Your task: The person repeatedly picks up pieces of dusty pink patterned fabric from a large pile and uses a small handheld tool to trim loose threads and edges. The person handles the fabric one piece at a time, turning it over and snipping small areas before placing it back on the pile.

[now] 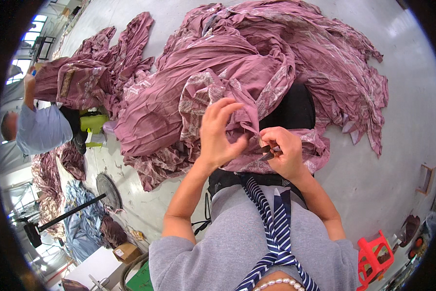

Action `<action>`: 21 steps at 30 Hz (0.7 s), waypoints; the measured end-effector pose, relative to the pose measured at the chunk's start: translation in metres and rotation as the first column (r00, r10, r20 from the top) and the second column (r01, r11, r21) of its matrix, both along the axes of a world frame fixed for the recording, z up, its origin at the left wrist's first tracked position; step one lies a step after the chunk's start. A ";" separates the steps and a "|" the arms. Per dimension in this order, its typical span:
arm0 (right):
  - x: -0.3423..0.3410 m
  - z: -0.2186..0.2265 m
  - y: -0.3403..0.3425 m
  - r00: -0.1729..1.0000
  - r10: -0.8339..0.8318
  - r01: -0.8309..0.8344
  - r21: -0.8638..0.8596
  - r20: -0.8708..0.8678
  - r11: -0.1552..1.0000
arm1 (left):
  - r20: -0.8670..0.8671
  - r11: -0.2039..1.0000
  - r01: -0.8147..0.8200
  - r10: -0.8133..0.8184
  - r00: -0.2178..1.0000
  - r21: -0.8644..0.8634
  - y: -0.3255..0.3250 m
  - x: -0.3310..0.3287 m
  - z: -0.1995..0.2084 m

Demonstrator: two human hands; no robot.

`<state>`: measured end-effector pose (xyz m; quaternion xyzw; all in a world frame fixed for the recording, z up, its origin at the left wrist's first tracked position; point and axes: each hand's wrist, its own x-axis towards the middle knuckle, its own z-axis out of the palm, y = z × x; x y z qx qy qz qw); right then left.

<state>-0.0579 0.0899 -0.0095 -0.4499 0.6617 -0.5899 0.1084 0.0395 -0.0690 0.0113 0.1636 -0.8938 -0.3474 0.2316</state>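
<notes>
Mauve cloth | L hand grip pinching its fold | R hand grip closed on snips, just beside fold

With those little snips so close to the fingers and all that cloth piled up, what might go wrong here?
Two risks, as far as I can judge:
1. The right hand works small dark snips right beside the left hand, which pinches the mauve patterned fabric. A slip might nick a fingertip.
2. The fabric is bunched in folds around the blades, so a cut might catch a layer underneath that cannot be seen.
</notes>
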 end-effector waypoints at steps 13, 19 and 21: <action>0.002 -0.006 0.028 0.986 0.005 0.000 0.031 -0.167 1.000 | -0.343 0.682 -0.020 0.392 0.854 0.731 -0.016 -0.006 -0.025; -0.006 0.001 0.029 0.967 0.095 -0.071 0.109 -0.236 0.992 | -0.349 0.516 0.111 0.392 0.851 0.849 -0.003 -0.013 -0.019; -0.011 0.014 0.025 0.980 0.085 -0.067 0.104 -0.179 0.992 | -0.356 0.506 0.130 0.381 0.853 0.853 -0.001 -0.013 -0.018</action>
